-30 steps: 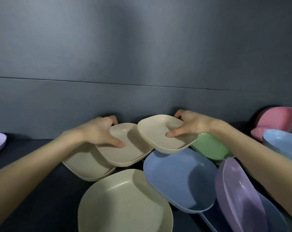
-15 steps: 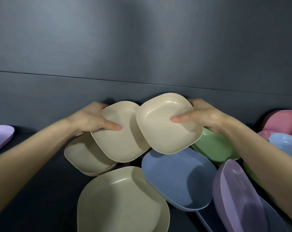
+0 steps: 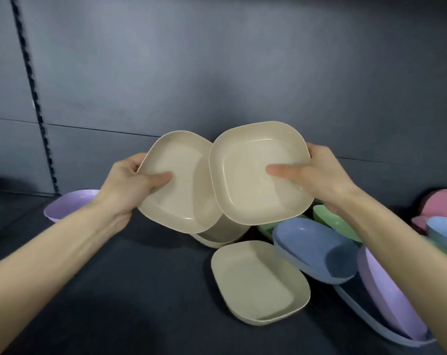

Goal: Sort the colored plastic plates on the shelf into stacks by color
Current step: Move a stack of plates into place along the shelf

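1. I am reaching my left hand (image 3: 130,185) out at the centre left of the frame. Its thumb is pressing across the inside of the left beige plate (image 3: 184,190) and its fingers are curling behind the rim.
2. My right hand (image 3: 317,175), at centre right, is gripping the right beige plate (image 3: 258,172) the same way, thumb lying inside, fingers hidden behind the far edge.
3. Both plates are hanging above the shelf (image 3: 114,290), hollows facing me, the right one's edge overlapping in front of the left one's.
4. A second ago they were lying low and nearly flat over the pile; now they are sitting higher and tipping up toward me.
5. Each is showing as a matte beige square with rounded corners and a shallow raised rim.
6. A third beige plate (image 3: 258,283) is resting on the shelf at lower centre, and a fourth beige plate (image 3: 222,234) is peeking out just under the held pair.
7. A blue plate (image 3: 312,249), a green plate (image 3: 332,221), a purple plate (image 3: 388,290) and a pink plate (image 3: 442,203) are crowding the right side.
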Demonstrator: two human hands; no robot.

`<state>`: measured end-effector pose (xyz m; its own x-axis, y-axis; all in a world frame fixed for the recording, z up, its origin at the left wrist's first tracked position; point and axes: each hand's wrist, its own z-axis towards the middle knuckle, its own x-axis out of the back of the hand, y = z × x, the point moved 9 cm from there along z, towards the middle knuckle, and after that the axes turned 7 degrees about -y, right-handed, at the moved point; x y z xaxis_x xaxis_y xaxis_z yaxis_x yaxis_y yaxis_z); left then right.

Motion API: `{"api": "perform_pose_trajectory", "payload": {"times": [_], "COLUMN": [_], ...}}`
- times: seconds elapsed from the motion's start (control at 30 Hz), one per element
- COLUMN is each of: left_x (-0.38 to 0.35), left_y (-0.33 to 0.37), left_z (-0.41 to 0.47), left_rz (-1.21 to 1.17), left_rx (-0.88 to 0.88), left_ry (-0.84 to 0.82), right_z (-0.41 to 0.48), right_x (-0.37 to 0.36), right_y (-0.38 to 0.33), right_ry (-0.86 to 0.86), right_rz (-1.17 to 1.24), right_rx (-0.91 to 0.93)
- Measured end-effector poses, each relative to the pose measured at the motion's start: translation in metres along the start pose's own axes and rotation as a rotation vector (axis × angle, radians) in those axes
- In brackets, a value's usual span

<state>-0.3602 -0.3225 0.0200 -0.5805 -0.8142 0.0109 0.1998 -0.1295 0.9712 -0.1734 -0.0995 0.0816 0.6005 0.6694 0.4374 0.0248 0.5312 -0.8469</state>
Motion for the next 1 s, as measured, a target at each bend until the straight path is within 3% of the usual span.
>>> {"api": "perform_pose_trajectory", "payload": {"times": [0.5,0.83,1.0], "left_x": [0.24,0.346,0.365], "left_y": [-0.001,-0.01,-0.022], "left_z": [-0.126,-0.117,-0.091], "left_rz": [0.485,0.513,0.622], "left_rx": [-0.014,0.014,0.042], "left_ry": [0.126,0.2,0.151], "right_z": [-0.085,-0.056,-0.033], "right_x": [-0.234,-0.331,-0.364], "right_y": [-0.074,-0.096,-0.097], "right_ry": [0.01,-0.051,-0.065], "right_rz": [0.132,0.162,0.201], "right_rx": [-0.03,-0.046,-0.058]}}
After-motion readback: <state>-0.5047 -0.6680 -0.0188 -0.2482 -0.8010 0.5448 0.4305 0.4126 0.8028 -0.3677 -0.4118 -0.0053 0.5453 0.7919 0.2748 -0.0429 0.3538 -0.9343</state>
